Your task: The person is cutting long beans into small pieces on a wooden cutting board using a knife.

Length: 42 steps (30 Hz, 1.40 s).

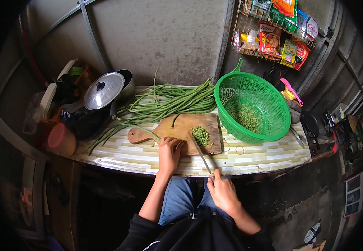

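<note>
My left hand (169,153) grips several long green beans (143,128) over the front of a wooden cutting board (189,125), their stalks trailing back to the left. In my right hand (223,189) is a knife (202,157), its handle in my fist and its tip resting near a small heap of chopped beans (201,136). The blade is apart from my left fingers. A large bunch of uncut long beans (172,98) lies behind the board. To the right stands a green plastic colander (252,108) with chopped bean pieces (245,116) in its bottom.
A lidded metal pot (104,91) and a red-lidded container (60,139) stand at the left. Two rubber bands (239,150) and cutlery (297,136) lie at the right. A wire rack (275,28) of packets hangs on the wall above.
</note>
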### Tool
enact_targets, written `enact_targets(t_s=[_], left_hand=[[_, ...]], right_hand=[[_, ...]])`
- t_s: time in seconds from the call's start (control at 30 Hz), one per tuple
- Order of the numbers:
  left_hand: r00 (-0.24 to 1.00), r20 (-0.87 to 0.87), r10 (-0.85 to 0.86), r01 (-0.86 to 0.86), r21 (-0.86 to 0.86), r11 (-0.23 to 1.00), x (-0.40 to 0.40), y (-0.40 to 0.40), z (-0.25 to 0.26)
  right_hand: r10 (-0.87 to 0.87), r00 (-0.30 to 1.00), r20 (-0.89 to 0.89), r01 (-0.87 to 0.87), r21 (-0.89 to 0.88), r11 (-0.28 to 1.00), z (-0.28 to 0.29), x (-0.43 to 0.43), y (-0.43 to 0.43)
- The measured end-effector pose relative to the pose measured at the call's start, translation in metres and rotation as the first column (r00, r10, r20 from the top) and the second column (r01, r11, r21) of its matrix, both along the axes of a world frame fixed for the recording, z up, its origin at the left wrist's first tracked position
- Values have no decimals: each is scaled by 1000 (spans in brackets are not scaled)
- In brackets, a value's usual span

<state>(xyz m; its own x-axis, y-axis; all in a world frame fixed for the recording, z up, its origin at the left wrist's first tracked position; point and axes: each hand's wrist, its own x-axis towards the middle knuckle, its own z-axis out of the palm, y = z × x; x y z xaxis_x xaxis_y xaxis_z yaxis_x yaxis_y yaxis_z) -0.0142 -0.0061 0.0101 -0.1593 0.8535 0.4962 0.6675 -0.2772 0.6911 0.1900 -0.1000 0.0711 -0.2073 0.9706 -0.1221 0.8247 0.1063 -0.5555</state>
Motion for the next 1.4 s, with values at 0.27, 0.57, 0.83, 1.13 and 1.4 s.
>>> enact_targets(t_s=[0.27, 0.57, 0.83, 1.13, 1.4], left_hand=[[999, 34, -15, 17, -54, 998, -3, 8, 2], [998, 39, -55, 58, -87, 994, -8, 8, 2], [995, 97, -18, 25, -78, 997, -5, 7, 4], [994, 105, -7, 15, -68, 998, -3, 8, 0], [996, 88, 7, -3, -48, 999, -4, 7, -5]], right_hand=[[58, 997, -45, -59, -36, 998, 1, 0, -7], [64, 998, 11, -63, -75, 995, 0, -13, 2], [69, 997, 24, -68, -25, 997, -6, -9, 7], [30, 997, -75, -34, -49, 998, -3, -2, -7], [32, 999, -8, -33, -51, 998, -1, -13, -9]])
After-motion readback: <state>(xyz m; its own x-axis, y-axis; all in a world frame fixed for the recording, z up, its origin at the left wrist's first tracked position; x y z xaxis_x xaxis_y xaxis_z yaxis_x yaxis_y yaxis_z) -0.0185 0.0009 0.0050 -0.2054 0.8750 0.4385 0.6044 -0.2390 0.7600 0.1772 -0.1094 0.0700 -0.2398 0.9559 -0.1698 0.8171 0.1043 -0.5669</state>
